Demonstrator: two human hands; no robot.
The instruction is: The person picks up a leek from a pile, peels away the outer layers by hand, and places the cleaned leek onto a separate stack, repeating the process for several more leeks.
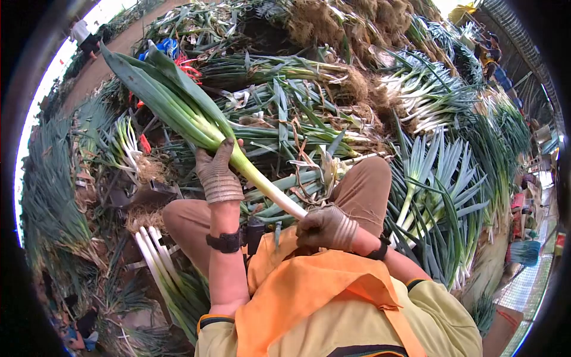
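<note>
A big leek (pixel 262 178) slants across my lap, its wide green leaves at the upper left and its white stalk toward the lower right. My left hand (pixel 220 172), in a dirty knit glove, is closed around the stalk just below the leaves. At the white lower end my gloved right hand (pixel 327 229) is curled shut on the stalk; the root end is hidden in it. Beside my left knee lie several white-stemmed leeks (pixel 157 256) with their tops pointing down. Close to my right knee rests a pile of trimmed leeks (pixel 437 202).
Untrimmed leeks with brown roots (pixel 357 86) are heaped in front. More cleaned leeks (pixel 422 101) lie at the upper right. A tall green heap (pixel 56 184) stands at the left. Red ties (pixel 187 68) sit near the back. Other people (pixel 83 35) are at the edges.
</note>
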